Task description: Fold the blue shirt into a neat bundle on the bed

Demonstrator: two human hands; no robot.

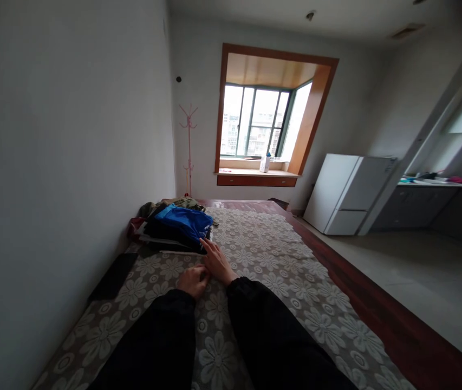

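Note:
A pile of folded clothes [174,235] lies on the table against the left wall, with a bright blue garment [188,218] on top and black and white fabric below. My right hand [218,262] is at the pile's near right corner, its fingers stretched out and the tips at the blue garment's edge. It grips nothing. Just left of it and closer to me, my left hand [192,281] rests on the patterned tablecloth [306,319]. Its fingers are curled in, and no object shows in them. The two hands nearly touch.
A dark flat object [114,276] lies by the left wall [72,135]. The table's reddish wooden edge [377,303] runs along the right. Beyond are a pink coat rack [189,143], a bay window with a bottle [265,163], a white fridge [342,192] and a kitchen counter [429,184].

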